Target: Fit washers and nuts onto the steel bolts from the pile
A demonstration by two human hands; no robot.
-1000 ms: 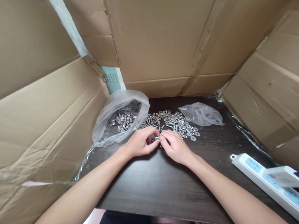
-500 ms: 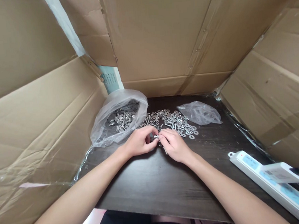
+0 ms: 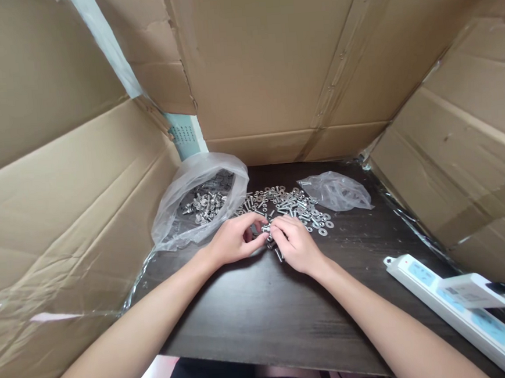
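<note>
Left hand [image 3: 239, 239] pinched metal fastener [image 3: 265, 229] | right hand [image 3: 295, 242] fingertips gripped its 3 o'clock end | loose hardware [image 3: 295, 202] lay at 1 o'clock | square alignment, steady pinch seemed best

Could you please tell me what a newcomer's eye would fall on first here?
Probably the left hand and right hand, which meet at a small metal piece over the dark table. Just beyond lies a scatter of bolts and washers, with an open plastic bag of metal parts to its left. The white power strip also stands out at the lower right.
</note>
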